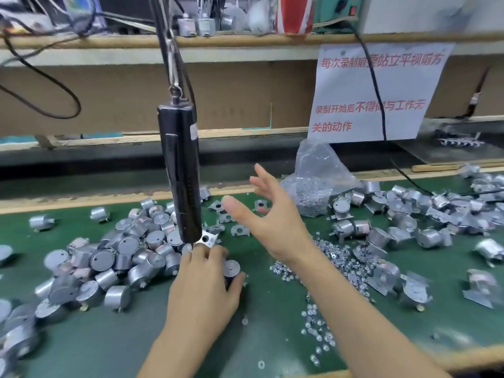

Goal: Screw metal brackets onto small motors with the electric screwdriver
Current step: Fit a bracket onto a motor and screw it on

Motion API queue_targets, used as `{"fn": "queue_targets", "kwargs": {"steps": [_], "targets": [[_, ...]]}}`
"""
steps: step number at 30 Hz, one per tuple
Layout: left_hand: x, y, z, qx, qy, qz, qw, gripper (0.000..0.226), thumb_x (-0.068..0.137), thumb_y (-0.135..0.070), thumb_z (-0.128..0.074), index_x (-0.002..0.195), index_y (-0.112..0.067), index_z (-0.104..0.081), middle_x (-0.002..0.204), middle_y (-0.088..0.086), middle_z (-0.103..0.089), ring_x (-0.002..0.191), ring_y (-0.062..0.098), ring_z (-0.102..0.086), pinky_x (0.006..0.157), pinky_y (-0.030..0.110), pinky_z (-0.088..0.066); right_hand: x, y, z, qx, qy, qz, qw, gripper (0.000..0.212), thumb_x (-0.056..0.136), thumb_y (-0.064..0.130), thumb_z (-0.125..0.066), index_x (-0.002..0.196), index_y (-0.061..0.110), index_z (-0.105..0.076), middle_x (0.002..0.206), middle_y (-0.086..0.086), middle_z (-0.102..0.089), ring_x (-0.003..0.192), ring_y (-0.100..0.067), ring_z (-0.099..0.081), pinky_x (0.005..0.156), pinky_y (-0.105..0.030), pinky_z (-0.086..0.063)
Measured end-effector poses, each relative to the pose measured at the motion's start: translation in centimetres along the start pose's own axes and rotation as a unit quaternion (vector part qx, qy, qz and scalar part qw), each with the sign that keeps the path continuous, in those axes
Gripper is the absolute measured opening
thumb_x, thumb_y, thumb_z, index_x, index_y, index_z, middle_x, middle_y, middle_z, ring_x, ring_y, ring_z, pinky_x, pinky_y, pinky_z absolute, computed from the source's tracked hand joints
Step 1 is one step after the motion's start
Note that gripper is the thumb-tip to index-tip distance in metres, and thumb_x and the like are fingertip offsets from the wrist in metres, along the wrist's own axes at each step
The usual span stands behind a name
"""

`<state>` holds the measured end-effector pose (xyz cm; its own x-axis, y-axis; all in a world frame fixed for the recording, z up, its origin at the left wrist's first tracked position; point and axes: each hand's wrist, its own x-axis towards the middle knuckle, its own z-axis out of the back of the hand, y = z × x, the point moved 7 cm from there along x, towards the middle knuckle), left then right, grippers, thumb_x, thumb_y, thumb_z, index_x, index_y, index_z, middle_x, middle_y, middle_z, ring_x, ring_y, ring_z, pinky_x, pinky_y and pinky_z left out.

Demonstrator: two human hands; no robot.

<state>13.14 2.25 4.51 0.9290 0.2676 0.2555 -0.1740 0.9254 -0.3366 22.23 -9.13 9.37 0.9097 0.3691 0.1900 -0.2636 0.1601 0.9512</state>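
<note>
Progress: by my judgement mid-batch. A heap of bare motors [122, 255] lies left of the hanging electric screwdriver [178, 170]. Many bracketed motors [409, 219] lie well to its right, so plenty is done and plenty remains.
Current unit: a motor [231, 268] with a metal bracket [208, 238] against it, just below the screwdriver's lower end. Whether any screw is in cannot be told.
Left hand [201, 285]: curled round that motor, fingertips at the bracket.
Right hand [270, 219]: fingers spread and holding nothing, just right of the screwdriver's body, apart from it.
Screws [341, 257]: scattered on the green surface [109, 336], right of the screwdriver.
</note>
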Motion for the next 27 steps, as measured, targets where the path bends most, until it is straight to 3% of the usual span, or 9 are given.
{"fn": "queue_targets", "kwargs": {"steps": [2,5,7,12,16,20,23,25,27], "targets": [[-0.9,1.0,0.0,0.016,0.002,-0.007,1.000,0.045,0.079,-0.049,-0.072,0.114,-0.022,-0.061,0.106,0.000,-0.053,0.102,0.026,-0.048,0.085,0.033,-0.045,0.9,1.4,-2.2,0.003,0.051,0.040,0.998,0.101,0.068,0.071,-0.075,0.156,0.040,-0.034,0.139,0.020,-0.057,0.131,0.005,-0.050,0.109,-0.031,-0.043],[-1.9,2.2,-0.2,0.023,0.031,0.004,0.999,0.043,0.085,-0.050,-0.064,0.120,-0.026,-0.056,0.109,-0.003,-0.050,0.107,0.022,-0.049,0.089,0.030,-0.044,2.1,3.2,-3.3,0.060,0.050,0.099,0.992,0.060,0.088,0.031,-0.079,0.142,0.026,-0.053,0.110,0.007,-0.076,0.108,-0.006,-0.069,0.100,-0.034,-0.054],[-2.2,2.9,-0.3,-0.002,0.039,0.011,0.999,0.040,0.089,-0.049,-0.059,0.122,-0.028,-0.052,0.109,-0.006,-0.051,0.107,0.019,-0.052,0.087,0.029,-0.045,2.9,4.0,-3.0,0.078,0.041,0.122,0.989,0.044,0.093,0.017,-0.073,0.134,0.022,-0.059,0.101,0.003,-0.077,0.100,-0.010,-0.072,0.096,-0.030,-0.055],[-2.5,3.1,0.0,-0.042,0.020,-0.002,0.999,0.031,0.092,-0.045,-0.056,0.119,-0.029,-0.056,0.102,-0.009,-0.054,0.097,0.020,-0.059,0.081,0.033,-0.047,4.9,5.4,-4.9,0.082,0.123,0.118,0.982,0.061,0.088,0.029,-0.079,0.142,0.022,-0.052,0.123,0.001,-0.069,0.118,-0.014,-0.065,0.107,-0.038,-0.050],[-2.6,2.8,0.0,-0.045,0.018,-0.018,0.999,0.033,0.096,-0.046,-0.051,0.125,-0.032,-0.057,0.101,-0.011,-0.052,0.091,0.016,-0.059,0.080,0.031,-0.047,6.1,5.7,-7.5,0.041,0.130,0.140,0.981,0.027,0.085,0.023,-0.082,0.101,0.027,-0.061,0.090,0.010,-0.073,0.085,-0.004,-0.069,0.083,-0.024,-0.054],[-3.0,2.8,-0.2,-0.079,0.047,-0.068,0.993,0.042,0.097,-0.041,-0.052,0.139,-0.040,-0.048,0.109,-0.015,-0.049,0.102,0.010,-0.052,0.089,0.024,-0.044,6.8,4.9,-6.7,0.073,0.077,0.142,0.984,0.022,0.087,0.019,-0.072,0.104,0.009,-0.063,0.083,-0.014,-0.070,0.076,-0.023,-0.071,0.086,-0.054,-0.059],[-3.2,2.0,-0.8,-0.074,0.080,-0.129,0.986,0.044,0.100,-0.032,-0.053,0.143,-0.036,-0.045,0.130,-0.019,-0.051,0.118,0.006,-0.044,0.098,0.018,-0.038,7.0,4.4,-4.9,0.107,0.045,0.145,0.983,0.015,0.087,0.024,-0.070,0.086,0.012,-0.060,0.065,-0.005,-0.061,0.057,-0.019,-0.061,0.064,-0.041,-0.057],[-3.3,1.5,-1.0,-0.069,0.082,-0.154,0.982,0.039,0.099,-0.030,-0.056,0.137,-0.033,-0.051,0.129,-0.016,-0.050,0.116,0.007,-0.044,0.096,0.022,-0.041,7.2,4.3,-3.4,0.125,0.032,0.151,0.980,0.035,0.089,0.041,-0.072,0.075,0.014,-0.056,0.061,-0.002,-0.056,0.052,-0.020,-0.054,0.057,-0.033,-0.051],[-3.5,1.2,-0.9,-0.070,0.077,-0.173,0.979,0.033,0.094,-0.034,-0.062,0.126,-0.036,-0.054,0.118,-0.017,-0.048,0.099,-0.001,-0.044,0.084,0.021,-0.045,7.2,4.2,-2.3,0.159,0.037,0.139,0.977,0.059,0.081,0.069,-0.070,0.076,0.012,-0.055,0.062,-0.005,-0.054,0.050,-0.021,-0.051,0.053,-0.031,-0.047]]}}
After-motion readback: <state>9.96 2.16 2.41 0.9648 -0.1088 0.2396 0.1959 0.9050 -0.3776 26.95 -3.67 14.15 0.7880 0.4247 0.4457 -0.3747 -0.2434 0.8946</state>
